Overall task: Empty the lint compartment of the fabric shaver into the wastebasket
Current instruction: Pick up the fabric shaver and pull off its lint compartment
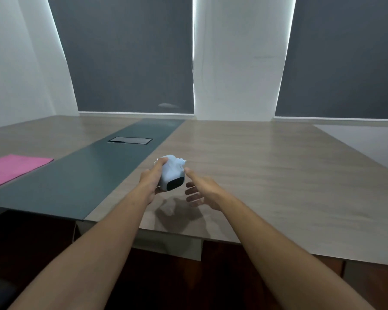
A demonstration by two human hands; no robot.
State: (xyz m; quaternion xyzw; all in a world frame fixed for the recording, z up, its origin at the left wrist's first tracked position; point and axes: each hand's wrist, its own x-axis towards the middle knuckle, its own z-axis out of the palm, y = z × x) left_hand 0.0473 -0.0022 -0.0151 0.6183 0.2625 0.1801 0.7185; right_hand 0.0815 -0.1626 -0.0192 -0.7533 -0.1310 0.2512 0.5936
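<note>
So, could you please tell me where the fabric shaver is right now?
The fabric shaver is in the left hand, above the wooden table near its front edge, with the open right hand beside it.

One head-worn, wide-angle view looked forward and slightly down from the near edge of the table (pixel 267 166), facing two dark window blinds (pixel 132 54) on the far wall. Both forearms reached out from the bottom of the frame, so the hands sat close, near the centre. Straight lines bowed toward the edges, probably from lens distortion. No second view shared the scene.
</note>
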